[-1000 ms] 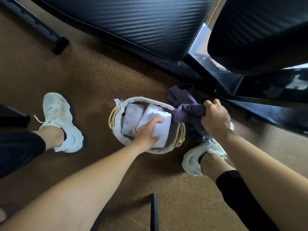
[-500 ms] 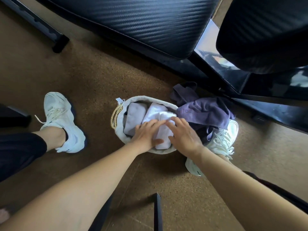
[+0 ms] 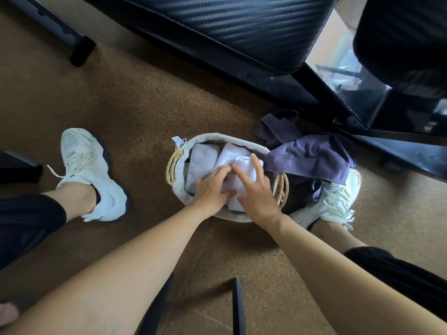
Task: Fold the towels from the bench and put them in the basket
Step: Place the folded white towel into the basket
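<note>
Under both flat hands, left hand (image 3: 212, 189) and right hand (image 3: 257, 194), lies the white towel (image 3: 244, 163).

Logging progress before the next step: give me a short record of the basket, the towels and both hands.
basket: on floor
pale towel: folded, in basket, left side
white towel: folded, in basket, under both hands
purple towel: unfolded, outside, against basket's right rim
left hand: flat on white towel, no grip
right hand: fingers spread on white towel, no grip

Folded towels (image 3: 202, 163) in the basket (image 3: 212, 139); loose towel (image 3: 312, 158) just right of it; bench (image 3: 242, 27) behind.
</note>
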`<state>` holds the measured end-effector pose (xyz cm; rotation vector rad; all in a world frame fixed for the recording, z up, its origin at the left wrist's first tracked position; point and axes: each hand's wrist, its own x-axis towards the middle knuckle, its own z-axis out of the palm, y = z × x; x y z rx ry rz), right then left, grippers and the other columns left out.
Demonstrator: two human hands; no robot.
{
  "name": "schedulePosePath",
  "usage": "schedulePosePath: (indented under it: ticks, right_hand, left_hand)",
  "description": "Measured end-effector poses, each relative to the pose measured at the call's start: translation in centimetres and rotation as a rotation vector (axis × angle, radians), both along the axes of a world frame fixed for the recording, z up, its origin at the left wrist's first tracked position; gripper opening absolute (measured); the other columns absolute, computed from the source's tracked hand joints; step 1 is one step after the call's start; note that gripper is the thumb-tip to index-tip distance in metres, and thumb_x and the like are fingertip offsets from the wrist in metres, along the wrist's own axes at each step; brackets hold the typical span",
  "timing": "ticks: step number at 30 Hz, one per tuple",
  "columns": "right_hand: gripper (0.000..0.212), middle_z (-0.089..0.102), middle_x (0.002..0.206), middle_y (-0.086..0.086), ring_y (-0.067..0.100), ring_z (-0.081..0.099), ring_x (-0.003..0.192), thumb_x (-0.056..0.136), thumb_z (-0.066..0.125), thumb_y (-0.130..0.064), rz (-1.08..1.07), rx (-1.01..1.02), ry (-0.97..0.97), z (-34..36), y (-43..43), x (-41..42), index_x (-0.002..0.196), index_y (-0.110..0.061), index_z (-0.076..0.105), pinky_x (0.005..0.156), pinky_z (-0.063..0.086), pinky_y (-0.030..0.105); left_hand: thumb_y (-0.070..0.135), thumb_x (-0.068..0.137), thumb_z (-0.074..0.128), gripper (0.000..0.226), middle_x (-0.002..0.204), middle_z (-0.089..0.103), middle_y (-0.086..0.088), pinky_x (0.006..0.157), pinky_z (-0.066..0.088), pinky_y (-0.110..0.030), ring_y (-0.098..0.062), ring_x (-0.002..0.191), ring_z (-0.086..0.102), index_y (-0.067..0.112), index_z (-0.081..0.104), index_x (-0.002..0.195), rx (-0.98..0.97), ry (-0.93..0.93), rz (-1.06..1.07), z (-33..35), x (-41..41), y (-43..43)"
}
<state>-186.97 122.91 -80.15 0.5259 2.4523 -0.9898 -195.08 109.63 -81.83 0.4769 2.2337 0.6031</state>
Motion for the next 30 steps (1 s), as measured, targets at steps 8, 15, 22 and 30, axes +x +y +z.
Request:
schedulePosePath:
  ticks: [8,15,22,30]
  right_hand:
    - [0.073,0.017,0.162,0.005,0.031,0.047,0.102,0.077,0.077,-0.008,0.044,0.127,0.058,-1.3,0.6,-0.6,0.14,-0.032,0.05,0.094,0.047,0.036]
    - [0.074,0.017,0.161,0.009,0.041,0.055,0.103,0.079,0.074,-0.005,0.114,0.188,-0.044,-1.2,1.9,-1.2,0.144,-0.025,0.045,0.09,0.049,0.046]
    - [0.087,0.006,0.164,0.008,0.042,0.055,0.119,0.087,0.068,-0.006,0.206,0.191,-0.295,-2.6,2.4,-3.3,0.156,-0.033,0.022,0.094,0.052,0.046]
    - [0.061,0.054,0.138,0.022,0.032,0.056,0.076,0.077,0.059,0.001,0.412,0.593,0.175,1.1,1.8,0.6,0.137,-0.014,0.054,0.071,0.051,0.044]
  left_hand:
    - [0.036,0.093,0.069,0.065,0.154,0.043,0.009,0.1,0.047,-0.031,-0.014,0.134,0.05,0.032,0.038,0.149,0.026,0.037,-0.156,-0.7,-1.4,-2.3]
    - [0.029,0.092,0.069,0.07,0.16,0.036,0.009,0.102,0.044,-0.029,-0.015,0.139,0.045,0.03,0.036,0.154,0.008,0.043,-0.141,-0.7,-1.4,-2.6]
    - [0.021,0.093,0.07,0.054,0.154,0.046,0.004,0.099,0.049,-0.034,-0.021,0.132,0.051,0.029,0.053,0.143,0.026,0.064,-0.198,-0.3,-1.5,-2.6]
    - [0.046,0.095,0.031,0.056,0.164,0.029,0.005,0.12,0.03,-0.041,-0.019,0.149,0.029,0.036,0.041,0.15,-0.075,0.163,-0.385,0.5,-0.8,-1.4]
